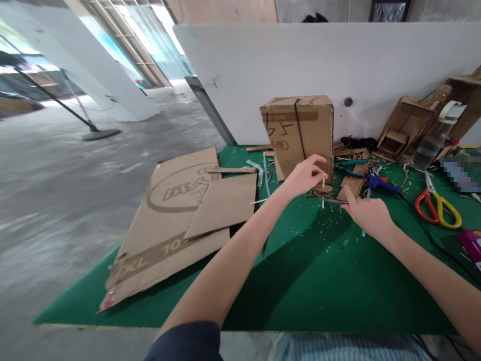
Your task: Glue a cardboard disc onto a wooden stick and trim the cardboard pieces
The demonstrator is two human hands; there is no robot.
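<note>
My left hand [306, 175] pinches a thin wooden stick [323, 193] that stands upright through a small round cardboard disc [323, 190]. The stick and disc are just in front of an upright cardboard box [298, 131] on the green table [300, 281]. My right hand [366, 213] is closed around a thin dark tool [332, 200] whose tip points left at the foot of the stick. I cannot make out what kind of tool it is.
Flat cardboard sheets [180, 220] cover the table's left side. To the right lie a blue glue gun [379, 183], green-handled pliers [351, 168], red and yellow scissors [438, 205] and cardboard scraps. A white wall panel [338, 65] runs behind the table.
</note>
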